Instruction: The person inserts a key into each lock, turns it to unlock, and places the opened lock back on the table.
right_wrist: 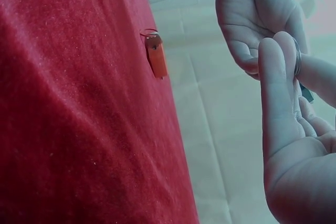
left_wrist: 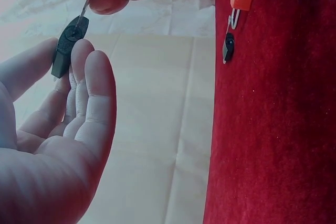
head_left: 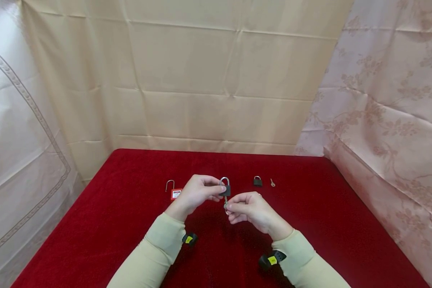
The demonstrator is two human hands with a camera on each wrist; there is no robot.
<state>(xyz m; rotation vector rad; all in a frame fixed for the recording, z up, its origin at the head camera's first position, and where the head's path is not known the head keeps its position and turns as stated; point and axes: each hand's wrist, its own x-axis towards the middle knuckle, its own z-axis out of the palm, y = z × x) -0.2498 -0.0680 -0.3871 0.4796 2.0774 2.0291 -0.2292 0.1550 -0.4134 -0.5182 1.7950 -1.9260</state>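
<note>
Above the red cloth, the left hand (head_left: 197, 193) pinches a dark padlock (head_left: 225, 191) between thumb and fingers, its silver shackle upward. From below, the right hand (head_left: 253, 211) pinches a key (head_left: 225, 204) with a ring, and the key meets the padlock's underside. In the left wrist view the key (left_wrist: 85, 8) reaches the keyhole of the dark padlock (left_wrist: 63, 56), held by the left hand (left_wrist: 63, 119). The right wrist view shows the right hand (right_wrist: 294, 140) gripping the ring (right_wrist: 297, 62); most of the padlock is hidden there.
A red padlock (head_left: 176, 194) with its shackle raised lies left of the left hand. A second dark padlock (head_left: 257, 182) and a small key (head_left: 272, 183) lie on the red cloth (head_left: 137, 224) at the right. Curtains (head_left: 187, 80) stand behind the table.
</note>
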